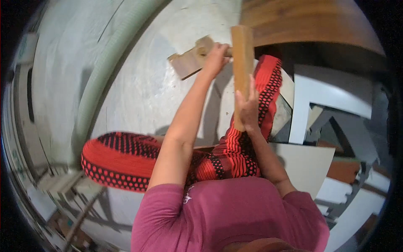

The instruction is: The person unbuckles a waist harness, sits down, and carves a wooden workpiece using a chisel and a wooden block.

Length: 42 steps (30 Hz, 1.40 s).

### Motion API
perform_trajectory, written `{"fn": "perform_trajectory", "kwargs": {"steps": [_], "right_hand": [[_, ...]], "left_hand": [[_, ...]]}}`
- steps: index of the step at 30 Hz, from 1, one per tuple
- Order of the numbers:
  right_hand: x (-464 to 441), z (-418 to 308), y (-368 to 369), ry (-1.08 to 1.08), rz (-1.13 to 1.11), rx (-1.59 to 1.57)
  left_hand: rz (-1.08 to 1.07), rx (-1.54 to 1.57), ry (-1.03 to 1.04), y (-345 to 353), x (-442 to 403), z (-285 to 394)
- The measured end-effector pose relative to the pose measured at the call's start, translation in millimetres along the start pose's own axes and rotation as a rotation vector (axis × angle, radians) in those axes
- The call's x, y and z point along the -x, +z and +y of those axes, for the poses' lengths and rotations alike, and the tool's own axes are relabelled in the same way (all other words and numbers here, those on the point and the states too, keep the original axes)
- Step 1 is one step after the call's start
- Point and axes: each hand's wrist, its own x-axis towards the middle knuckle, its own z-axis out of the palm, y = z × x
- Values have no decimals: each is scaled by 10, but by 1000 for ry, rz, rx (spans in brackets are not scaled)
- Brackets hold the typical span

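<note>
A long light-brown wooden piece (242, 63) stands out in front of my body, above my outstretched leg. My right hand (248, 105) is wrapped round its lower part, with the thumb on one side and the fingers on the other. My left hand (217, 58) is closed, bent over beside the upper part of the piece, near a short rod-like part that meets it; the fingertips are too small to tell what they grip. Just left of that hand, irregular wooden offcuts (187, 64) lie on the pale floor.
A pale ribbed hose (107, 63) curves along the left. Brown wood-grain board (302, 21) fills the upper right. White and grey cut panels (300, 122) are piled at the right. Wooden pieces (67, 185) lie at lower left.
</note>
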Motion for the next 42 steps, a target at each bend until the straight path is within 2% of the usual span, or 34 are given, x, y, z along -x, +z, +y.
{"fn": "perform_trajectory", "kwargs": {"steps": [2,3,4,5,6,7,8,9,10,12,14,16,18,21,25,26,27,31,33,34,36,39,40,42], "right_hand": [[-21,14,-43,-27,20,-100],[-44,60,-19,-5,34,-143],[-56,140,26,-83,64,-238],[-63,108,18,-108,91,-258],[-75,71,21,-138,109,-279],[-110,57,25,-148,87,-278],[-149,30,41,-164,54,-281],[-183,-65,32,-115,0,-300],[-214,-99,78,-119,6,-315],[-300,-148,232,-80,-114,-213],[-404,-204,440,-72,-152,-189],[-555,-248,666,49,-298,-48],[-630,-124,955,-39,-266,5],[-550,-132,1040,-59,-360,291],[-363,-172,1095,-125,-464,513],[-327,-244,1074,-124,-475,524],[-324,-312,1066,-115,-485,522],[-481,-276,1080,-98,-448,475],[-642,-283,1061,-215,-413,476],[-739,-295,1060,-204,-414,465],[-985,-387,1064,-334,-425,601],[-1418,-573,1018,-344,-435,640],[-1544,-595,974,-358,-428,661],[-1695,-611,901,-303,-405,581]], "left_hand": [[63,5,81,5,-35,-133],[74,-41,-49,-91,-68,-90],[226,27,22,-125,-73,-196],[321,227,-164,-93,-71,-490],[387,277,-332,-352,-32,-129],[483,261,-326,-435,-10,-335],[598,449,-405,-555,45,-211],[606,716,-414,-678,102,-273],[759,848,-472,-718,196,-322],[865,849,-588,-838,354,-561],[951,909,-619,-798,507,-959],[954,1146,-721,-704,683,-1514],[874,1147,-901,-660,818,-1562],[1062,1257,-900,-478,910,-1486],[1077,1016,-972,-501,891,-1199],[1083,1110,-918,-300,830,-1602],[1060,1035,-942,-294,783,-1620],[1108,901,-1006,-488,715,-1153],[1144,923,-1046,-558,690,-1090],[1135,909,-1049,-562,676,-1103],[1172,923,-1066,-620,593,-1143],[1161,861,-1054,-678,472,-1175],[1151,849,-1046,-689,447,-1171],[888,492,-1219,-747,461,-1249]]}}
